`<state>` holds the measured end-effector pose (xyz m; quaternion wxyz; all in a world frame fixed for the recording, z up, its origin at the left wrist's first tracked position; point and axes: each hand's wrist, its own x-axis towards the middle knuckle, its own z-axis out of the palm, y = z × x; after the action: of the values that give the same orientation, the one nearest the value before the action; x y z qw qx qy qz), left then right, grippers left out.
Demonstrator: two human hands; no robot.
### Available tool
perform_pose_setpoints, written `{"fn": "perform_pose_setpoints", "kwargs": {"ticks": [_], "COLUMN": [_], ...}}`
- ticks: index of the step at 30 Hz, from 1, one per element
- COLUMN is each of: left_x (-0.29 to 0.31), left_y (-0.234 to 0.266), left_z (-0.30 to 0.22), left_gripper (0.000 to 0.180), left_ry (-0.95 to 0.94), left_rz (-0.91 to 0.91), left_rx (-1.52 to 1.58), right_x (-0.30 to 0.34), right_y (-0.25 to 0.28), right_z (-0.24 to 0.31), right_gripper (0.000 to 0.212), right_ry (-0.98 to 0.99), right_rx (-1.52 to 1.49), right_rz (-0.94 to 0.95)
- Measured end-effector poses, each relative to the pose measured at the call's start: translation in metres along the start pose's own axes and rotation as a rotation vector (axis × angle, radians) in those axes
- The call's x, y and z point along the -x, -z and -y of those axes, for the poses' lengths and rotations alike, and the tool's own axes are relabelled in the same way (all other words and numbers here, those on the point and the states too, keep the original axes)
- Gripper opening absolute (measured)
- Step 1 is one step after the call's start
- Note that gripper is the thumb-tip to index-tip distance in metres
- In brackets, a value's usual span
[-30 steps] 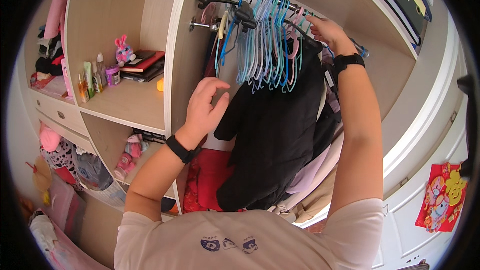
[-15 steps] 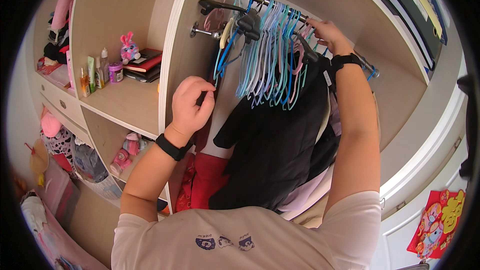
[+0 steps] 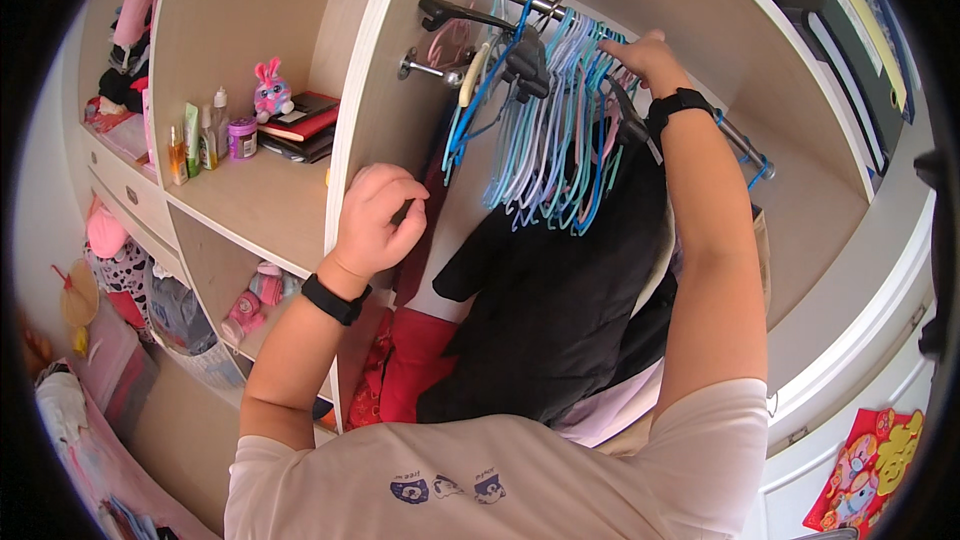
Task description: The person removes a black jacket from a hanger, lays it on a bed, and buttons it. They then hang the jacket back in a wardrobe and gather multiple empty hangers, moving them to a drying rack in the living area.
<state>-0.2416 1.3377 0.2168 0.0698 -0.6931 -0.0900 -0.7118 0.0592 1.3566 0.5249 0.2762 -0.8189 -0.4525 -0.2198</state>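
Observation:
In the upper middle, my right hand [image 3: 645,58] is at the metal rod, its thumb and fingers closed at the hooks of the rightmost hangers. Many thin plastic hangers [image 3: 545,130], light blue, lilac and blue, hang close together left of it. Black wide-shouldered hangers [image 3: 525,60] are among them. Below hangs a black garment [image 3: 550,310], partly covered by the hangers. My left hand [image 3: 378,220] is raised beside the wardrobe's upright panel, its fingers curled toward the thumb; I cannot make out whether the dark patch inside is a held thing.
The upright panel [image 3: 350,120] parts the hanging space from shelves with bottles [image 3: 208,135], a pink plush toy [image 3: 271,92] and notebooks [image 3: 305,120]. Red fabric [image 3: 415,360] hangs low. Folders [image 3: 840,50] stand at upper right, above a white door [image 3: 830,450].
My right hand has slid slightly left along the rod, and the hangers sit closer together. My left hand stays curled in nearly the same place. The whole view has shifted a little.

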Motion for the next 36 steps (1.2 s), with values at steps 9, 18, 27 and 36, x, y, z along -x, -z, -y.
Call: {"fn": "perform_pose_setpoints", "kwargs": {"ticks": [9, 18, 27, 36], "left_x": [0.001, 0.003, 0.002, 0.002], "left_y": [0.003, 0.005, 0.004, 0.006], "left_z": [0.000, 0.001, 0.003, 0.002], "left_gripper": [0.013, 0.013, 0.013, 0.013], "left_ry": [-0.020, -0.024, -0.022, -0.014], "left_rz": [0.018, 0.037, 0.054, 0.084], "left_rx": [0.026, 0.089, 0.101, 0.114], "right_x": [0.028, 0.028, -0.023, -0.034], "right_y": [0.011, 0.008, 0.002, 0.003], "right_z": [0.020, 0.019, 0.004, -0.007], "right_gripper": [0.088, 0.075, 0.077, 0.078], "right_ry": [-0.035, -0.038, -0.060, 0.014], "right_rx": [0.157, 0.087, 0.040, -0.032], "right_rz": [-0.089, -0.194, -0.170, -0.234]}}
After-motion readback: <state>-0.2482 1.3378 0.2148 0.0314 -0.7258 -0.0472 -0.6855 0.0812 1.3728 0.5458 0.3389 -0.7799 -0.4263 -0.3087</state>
